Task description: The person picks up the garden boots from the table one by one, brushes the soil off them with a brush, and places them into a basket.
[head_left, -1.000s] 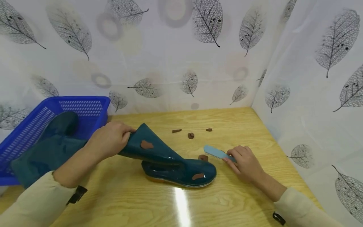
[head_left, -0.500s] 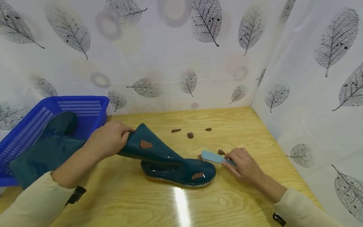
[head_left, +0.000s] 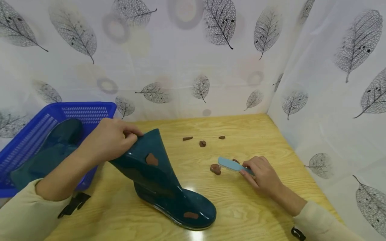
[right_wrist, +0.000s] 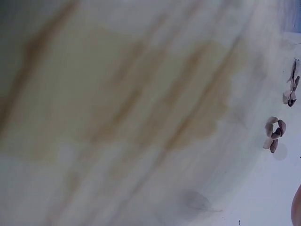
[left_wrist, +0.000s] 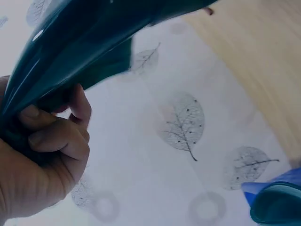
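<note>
Left hand (head_left: pixel 113 139), curled closed, holds a green boot (head_left: pixel 164 185) by its top; right hand (head_left: pixel 261 174), likewise closed, grips a light-blue brush (head_left: pixel 230 163).

No legible text, labels, brands, numbers or signs in any of the three views: head, left wrist, right wrist. Right wrist mostly blurred.

We wear a cream left sleeve (head_left: pixel 27 214) and matching right sleeve (head_left: pixel 319 222), with a black strap-like piece (head_left: pixel 73 203) beside the first, a smaller curved black fitting (head_left: pixel 298 233) beside the second, left hand (head_left: pixel 111 139) and right hand (head_left: pixel 262 175) bare.
</note>
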{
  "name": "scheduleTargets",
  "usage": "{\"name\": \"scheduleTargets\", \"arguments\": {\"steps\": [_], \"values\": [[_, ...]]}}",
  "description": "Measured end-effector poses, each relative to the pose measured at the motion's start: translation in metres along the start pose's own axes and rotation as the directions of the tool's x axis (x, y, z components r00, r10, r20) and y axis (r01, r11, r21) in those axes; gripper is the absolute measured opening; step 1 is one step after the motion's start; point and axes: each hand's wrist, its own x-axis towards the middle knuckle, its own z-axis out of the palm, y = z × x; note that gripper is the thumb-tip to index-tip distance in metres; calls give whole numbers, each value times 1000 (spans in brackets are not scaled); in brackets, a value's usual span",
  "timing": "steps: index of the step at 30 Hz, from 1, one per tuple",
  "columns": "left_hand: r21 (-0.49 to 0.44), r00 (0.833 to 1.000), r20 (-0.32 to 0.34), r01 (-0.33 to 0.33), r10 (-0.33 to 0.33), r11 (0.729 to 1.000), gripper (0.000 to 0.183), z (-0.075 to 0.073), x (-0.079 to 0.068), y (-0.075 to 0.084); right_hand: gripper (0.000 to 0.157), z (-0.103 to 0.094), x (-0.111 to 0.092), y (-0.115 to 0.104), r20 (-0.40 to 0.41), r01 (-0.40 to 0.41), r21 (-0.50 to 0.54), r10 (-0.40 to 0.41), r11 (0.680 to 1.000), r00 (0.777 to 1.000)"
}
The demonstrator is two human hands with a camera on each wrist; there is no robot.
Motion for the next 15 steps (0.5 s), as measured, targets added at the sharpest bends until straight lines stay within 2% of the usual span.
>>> {"name": "scheduleTargets", "arguments": {"steps": [3, 8, 11, 15], "values": [[-19, 998, 22, 62, -61, 998, 30, -3, 0, -1, 38, 2, 2, 0, -21, 15, -5, -16, 1000, 1000], [-164, 987, 22, 158, -156, 974, 33, -4, -1, -9, 38, 3, 5, 0, -22, 37, -23, -38, 999, 999], [-249, 983, -18, 172, -182, 953, 35, -4, -3, -13, 38, 3, 5, 0, -23, 36, -26, -37, 999, 999], [-284, 981, -37, 171, -189, 943, 36, -4, -3, -18, 38, 2, 4, 0, -21, 26, -26, -26, 999, 999]]}}
